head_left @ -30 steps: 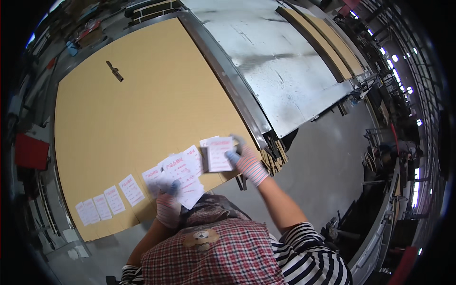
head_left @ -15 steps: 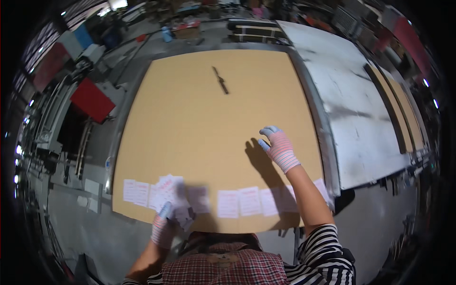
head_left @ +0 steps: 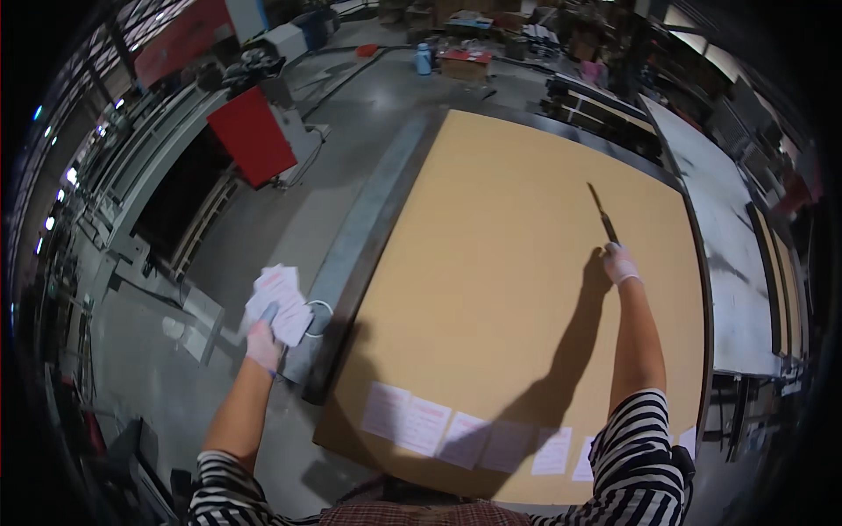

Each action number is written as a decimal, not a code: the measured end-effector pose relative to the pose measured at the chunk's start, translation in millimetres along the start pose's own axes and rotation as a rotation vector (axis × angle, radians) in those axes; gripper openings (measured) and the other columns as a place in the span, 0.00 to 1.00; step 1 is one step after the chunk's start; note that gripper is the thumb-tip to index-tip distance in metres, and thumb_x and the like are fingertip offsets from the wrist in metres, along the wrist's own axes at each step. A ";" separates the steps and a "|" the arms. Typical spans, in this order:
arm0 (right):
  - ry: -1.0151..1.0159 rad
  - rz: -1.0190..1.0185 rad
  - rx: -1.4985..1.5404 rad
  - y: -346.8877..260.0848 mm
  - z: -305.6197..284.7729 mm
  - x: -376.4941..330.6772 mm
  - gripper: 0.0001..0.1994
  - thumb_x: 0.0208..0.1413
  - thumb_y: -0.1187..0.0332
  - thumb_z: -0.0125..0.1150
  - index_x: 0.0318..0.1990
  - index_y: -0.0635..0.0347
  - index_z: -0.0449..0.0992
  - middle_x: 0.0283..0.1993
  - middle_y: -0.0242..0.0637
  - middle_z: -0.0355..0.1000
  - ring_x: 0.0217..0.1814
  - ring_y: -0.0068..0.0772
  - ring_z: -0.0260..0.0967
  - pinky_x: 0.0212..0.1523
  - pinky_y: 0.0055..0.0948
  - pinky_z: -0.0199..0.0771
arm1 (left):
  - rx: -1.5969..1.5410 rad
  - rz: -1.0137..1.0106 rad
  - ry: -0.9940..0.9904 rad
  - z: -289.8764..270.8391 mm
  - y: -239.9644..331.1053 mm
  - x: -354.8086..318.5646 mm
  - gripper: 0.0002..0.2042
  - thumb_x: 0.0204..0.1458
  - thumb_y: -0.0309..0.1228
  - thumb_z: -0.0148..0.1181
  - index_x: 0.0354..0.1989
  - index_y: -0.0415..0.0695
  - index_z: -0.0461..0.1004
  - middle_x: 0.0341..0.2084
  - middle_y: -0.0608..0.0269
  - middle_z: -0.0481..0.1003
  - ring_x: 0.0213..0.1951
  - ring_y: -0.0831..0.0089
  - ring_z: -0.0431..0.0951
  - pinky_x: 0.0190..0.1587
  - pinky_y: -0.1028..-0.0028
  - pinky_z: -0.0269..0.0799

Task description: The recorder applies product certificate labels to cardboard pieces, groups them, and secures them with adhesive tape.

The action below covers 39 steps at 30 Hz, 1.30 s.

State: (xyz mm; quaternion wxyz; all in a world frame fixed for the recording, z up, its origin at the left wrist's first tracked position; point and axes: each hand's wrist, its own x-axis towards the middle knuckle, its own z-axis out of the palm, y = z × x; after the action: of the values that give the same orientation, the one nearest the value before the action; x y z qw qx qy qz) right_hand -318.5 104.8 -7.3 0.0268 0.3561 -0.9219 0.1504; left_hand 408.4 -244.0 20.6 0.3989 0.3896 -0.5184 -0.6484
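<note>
My left hand (head_left: pixel 263 342), in a striped glove with blue fingertips, grips a fanned stack of printed paper slips (head_left: pixel 282 302) off the left side of the table. My right hand (head_left: pixel 621 265) is stretched far out over the brown cardboard sheet (head_left: pixel 491 263). Its fingers are closed on the near end of a long, thin, dark knife (head_left: pixel 603 213), whose narrow tip points away from me. Along the sheet's near edge lies a row of white paper slips (head_left: pixel 424 425) with reddish print. My right sleeve covers part of that row.
A dark metal rim (head_left: pixel 368 280) runs along the table's left side. To the right stands a pale tabletop (head_left: pixel 715 237) with long strips on it. A machine with a red panel (head_left: pixel 253 136) is at the left. A blue bottle (head_left: pixel 424 59) stands on the floor beyond.
My view has swung left. My left hand has lifted the slips from the sheet's near edge out past its left side. My right hand, formerly empty, has reached forward and closed on the knife.
</note>
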 end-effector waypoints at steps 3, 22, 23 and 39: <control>0.014 0.008 -0.152 11.4 -1.1 -24.8 0.12 0.51 0.73 0.55 0.43 0.56 0.78 0.46 0.54 0.74 0.49 0.61 0.71 0.48 0.46 0.75 | -0.279 -0.215 -0.055 11.7 -10.4 37.9 0.21 0.57 0.26 0.58 0.60 0.41 0.66 0.50 0.56 0.76 0.51 0.61 0.78 0.55 0.62 0.75; -0.233 0.274 1.311 -214.0 -83.1 -136.0 0.06 0.57 0.71 0.61 0.37 0.50 0.69 0.28 0.26 0.68 0.22 0.16 0.60 0.17 0.17 0.57 | 0.202 -0.058 -0.345 -28.3 -70.2 53.8 0.35 0.57 0.29 0.60 0.71 0.39 0.51 0.56 0.52 0.70 0.55 0.69 0.72 0.60 0.73 0.65; -0.280 0.194 1.305 -274.2 -84.8 -153.7 0.05 0.57 0.71 0.60 0.37 0.50 0.69 0.29 0.26 0.68 0.22 0.16 0.60 0.18 0.16 0.58 | -0.152 -0.023 -0.304 -30.0 -79.7 57.7 0.33 0.58 0.28 0.59 0.71 0.39 0.52 0.58 0.51 0.68 0.57 0.68 0.70 0.61 0.73 0.64; -0.543 0.089 0.112 -627.7 25.5 -282.4 0.14 0.56 0.63 0.62 0.47 0.58 0.74 0.38 0.50 0.75 0.40 0.50 0.76 0.44 0.42 0.76 | 1.253 0.631 -0.946 -89.7 16.4 -51.0 0.20 0.49 0.52 0.62 0.43 0.51 0.80 0.54 0.64 0.71 0.56 0.57 0.69 0.55 0.57 0.67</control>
State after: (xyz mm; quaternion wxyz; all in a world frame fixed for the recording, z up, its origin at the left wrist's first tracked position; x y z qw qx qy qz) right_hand 310.5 -159.7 86.3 -0.2477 0.3436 -0.9002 0.1013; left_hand 512.0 -231.9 27.1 0.0126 0.0631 -0.9788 -0.1942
